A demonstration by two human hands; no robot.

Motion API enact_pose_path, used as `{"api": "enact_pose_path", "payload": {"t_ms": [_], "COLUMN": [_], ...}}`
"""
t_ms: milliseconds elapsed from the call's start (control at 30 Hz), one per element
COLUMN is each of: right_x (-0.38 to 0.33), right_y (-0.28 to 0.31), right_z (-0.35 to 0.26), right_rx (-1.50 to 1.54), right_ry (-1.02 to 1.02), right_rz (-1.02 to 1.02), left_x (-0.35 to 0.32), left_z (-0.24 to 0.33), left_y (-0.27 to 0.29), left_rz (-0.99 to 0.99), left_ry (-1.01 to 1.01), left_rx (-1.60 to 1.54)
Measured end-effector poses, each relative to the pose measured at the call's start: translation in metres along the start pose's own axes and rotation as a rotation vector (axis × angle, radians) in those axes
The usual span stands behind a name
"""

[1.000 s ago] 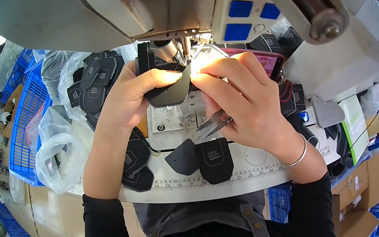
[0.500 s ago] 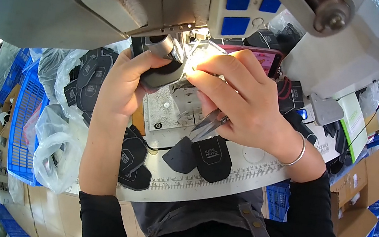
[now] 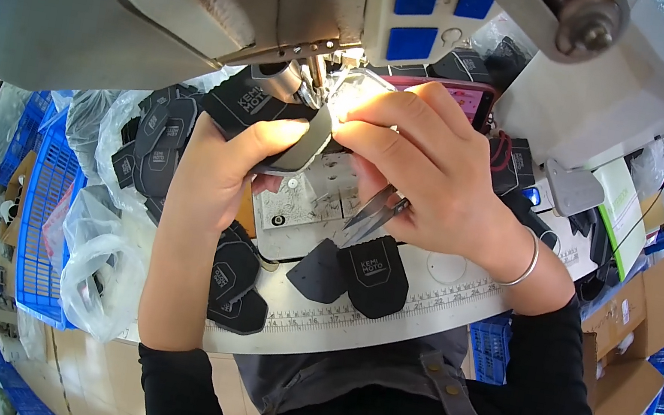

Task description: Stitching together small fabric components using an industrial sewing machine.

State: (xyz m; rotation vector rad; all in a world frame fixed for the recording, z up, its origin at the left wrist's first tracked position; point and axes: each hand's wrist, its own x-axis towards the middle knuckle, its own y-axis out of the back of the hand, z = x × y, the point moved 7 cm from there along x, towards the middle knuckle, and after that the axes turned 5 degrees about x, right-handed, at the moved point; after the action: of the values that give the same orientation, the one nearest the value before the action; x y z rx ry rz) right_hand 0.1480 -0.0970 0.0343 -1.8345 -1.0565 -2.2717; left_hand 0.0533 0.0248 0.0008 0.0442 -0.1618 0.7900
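Observation:
A black padded fabric piece (image 3: 307,144) with a printed face is in my left hand (image 3: 221,164), thumb on top and fingers beneath. Its far part reaches under the head of a sewing machine (image 3: 312,4), close to the needle area. At the piece's right edge, under a bright lamp, the thumb and forefinger of my right hand (image 3: 446,173) come together; glare hides what they pinch. Metal thread snips (image 3: 376,216) are tucked in that same hand, their pointed blades angled down toward the table.
Two loose black pieces (image 3: 373,275) lie near the ruler-marked table edge (image 3: 323,319). More black pieces (image 3: 166,133) are piled at left, beside plastic bags and a blue basket (image 3: 47,223). A phone (image 3: 475,100) sits behind my right hand. Cardboard boxes (image 3: 632,342) stand at right.
The black piece has turned and tilted in my left hand, so its printed face now shows. My left thumb has shifted to the right along it; my right hand has barely moved.

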Motion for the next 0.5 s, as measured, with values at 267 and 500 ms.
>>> {"api": "enact_pose_path", "payload": {"t_ms": [267,500], "right_x": [0.0,-0.001], "right_y": [0.0,-0.001], "right_z": [0.001,0.0], "right_rx": [0.006,-0.008], "right_ry": [-0.014,0.015], "right_rz": [0.0,0.016], "left_x": [0.005,0.014], "left_z": [-0.003,-0.014], "left_y": [0.003,0.012], "left_rz": [0.005,0.016], "left_ry": [0.055,0.093], "left_rx": [-0.055,-0.143]}}
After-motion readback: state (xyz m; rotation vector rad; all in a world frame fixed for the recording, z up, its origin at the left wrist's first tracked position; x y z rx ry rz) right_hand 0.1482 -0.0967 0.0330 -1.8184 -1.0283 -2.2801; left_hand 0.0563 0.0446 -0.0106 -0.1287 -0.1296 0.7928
